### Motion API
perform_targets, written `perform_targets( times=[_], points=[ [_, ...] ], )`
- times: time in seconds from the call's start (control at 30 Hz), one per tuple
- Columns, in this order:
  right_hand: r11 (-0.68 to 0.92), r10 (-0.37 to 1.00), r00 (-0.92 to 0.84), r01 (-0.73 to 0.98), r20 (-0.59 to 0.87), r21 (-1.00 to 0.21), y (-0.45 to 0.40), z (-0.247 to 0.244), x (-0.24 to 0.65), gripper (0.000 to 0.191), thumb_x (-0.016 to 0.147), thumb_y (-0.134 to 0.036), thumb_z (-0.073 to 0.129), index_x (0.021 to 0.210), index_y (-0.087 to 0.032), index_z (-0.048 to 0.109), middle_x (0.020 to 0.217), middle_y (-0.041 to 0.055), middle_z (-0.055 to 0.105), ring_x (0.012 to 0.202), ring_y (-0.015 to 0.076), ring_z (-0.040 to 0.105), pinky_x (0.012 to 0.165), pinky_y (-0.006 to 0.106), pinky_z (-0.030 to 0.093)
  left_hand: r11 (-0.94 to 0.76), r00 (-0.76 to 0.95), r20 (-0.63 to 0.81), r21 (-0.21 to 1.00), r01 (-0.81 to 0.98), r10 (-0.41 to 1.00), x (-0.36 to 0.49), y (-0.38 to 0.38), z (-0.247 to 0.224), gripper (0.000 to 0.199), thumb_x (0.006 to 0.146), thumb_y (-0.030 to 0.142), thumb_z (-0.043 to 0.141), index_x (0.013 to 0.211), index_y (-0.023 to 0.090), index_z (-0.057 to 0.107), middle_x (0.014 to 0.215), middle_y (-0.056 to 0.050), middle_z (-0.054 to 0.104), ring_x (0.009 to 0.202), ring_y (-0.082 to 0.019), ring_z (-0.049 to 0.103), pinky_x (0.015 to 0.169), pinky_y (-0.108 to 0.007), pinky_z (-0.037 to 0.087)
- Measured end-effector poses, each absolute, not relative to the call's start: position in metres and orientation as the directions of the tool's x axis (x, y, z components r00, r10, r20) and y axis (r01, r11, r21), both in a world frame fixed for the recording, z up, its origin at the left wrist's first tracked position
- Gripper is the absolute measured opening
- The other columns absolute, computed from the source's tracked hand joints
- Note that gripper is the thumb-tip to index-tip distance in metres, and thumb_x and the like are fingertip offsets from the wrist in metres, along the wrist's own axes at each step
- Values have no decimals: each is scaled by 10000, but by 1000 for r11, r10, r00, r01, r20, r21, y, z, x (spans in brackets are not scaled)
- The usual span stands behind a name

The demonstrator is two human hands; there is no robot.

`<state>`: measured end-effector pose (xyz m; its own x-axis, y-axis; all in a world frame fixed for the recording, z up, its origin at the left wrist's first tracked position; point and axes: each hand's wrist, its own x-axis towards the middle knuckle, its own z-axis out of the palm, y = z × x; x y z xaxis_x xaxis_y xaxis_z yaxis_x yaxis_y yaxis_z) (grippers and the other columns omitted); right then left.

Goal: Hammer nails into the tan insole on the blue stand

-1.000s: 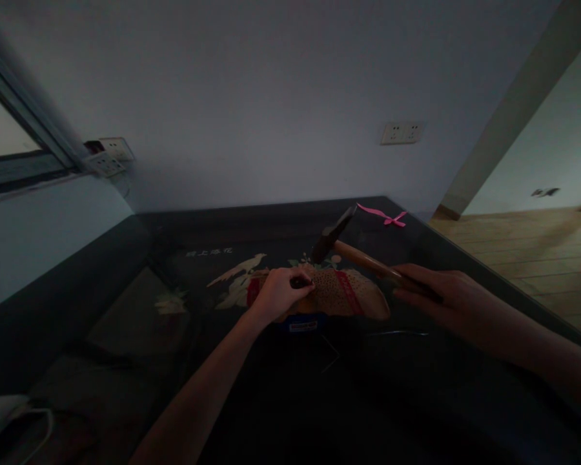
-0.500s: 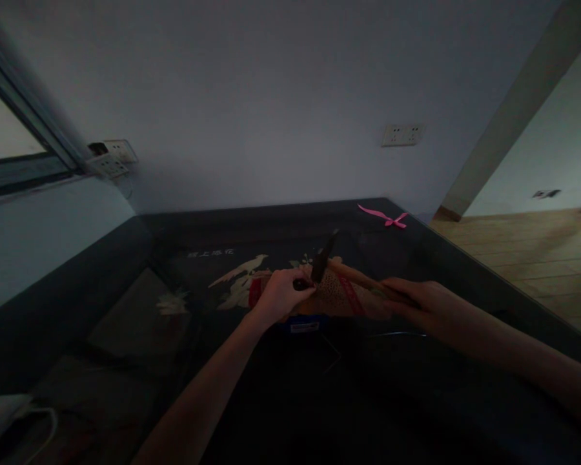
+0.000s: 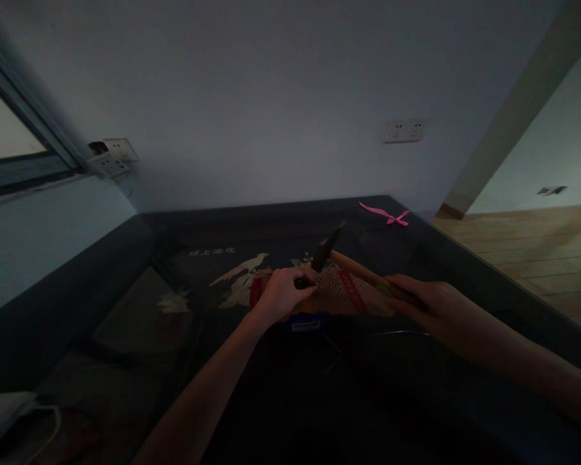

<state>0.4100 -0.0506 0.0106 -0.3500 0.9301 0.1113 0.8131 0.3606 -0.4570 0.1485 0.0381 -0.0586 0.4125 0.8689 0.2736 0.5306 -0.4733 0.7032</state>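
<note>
My right hand (image 3: 428, 300) is wrapped round the wooden handle of a hammer (image 3: 356, 266). Its dark head is tilted just above and to the right of my left hand's fingertips. My left hand (image 3: 286, 290) is closed, thumb and fingers pinched together; what lies between them is too dark to make out. Under both the hammer head and the left hand lies a speckled tan piece with red bands (image 3: 334, 290), perhaps cloth or a packet. A blue item with a pale label (image 3: 306, 325) sits at its near side.
The dark table (image 3: 252, 223) bears a printed bird and flowers. A pink ribbon (image 3: 392, 219) lies near its far right corner. Thin, shiny lengths (image 3: 401, 333) lie nearer. At the lower left is a white device with a cable (image 3: 7, 413). A wall with sockets (image 3: 403, 132) stands behind.
The hammer head has risen slightly, up and to the right, away from my left fingertips. My left hand has stayed in its pinch in nearly the same spot.
</note>
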Motion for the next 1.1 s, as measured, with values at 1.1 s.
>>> perform_targets(
  times=[1.1],
  points=[
    [354, 935, -294, 775, 197, -524, -58, 1, 404, 291, 924, -349, 447, 1064, -225, 671, 808, 58, 735, 625, 204, 674, 563, 303, 495, -471, 413, 273, 713, 520, 869, 147, 37, -56, 74, 818, 206, 663, 828, 195, 735, 901, -29, 769, 858, -215, 709, 819, -330, 514]
  ],
)
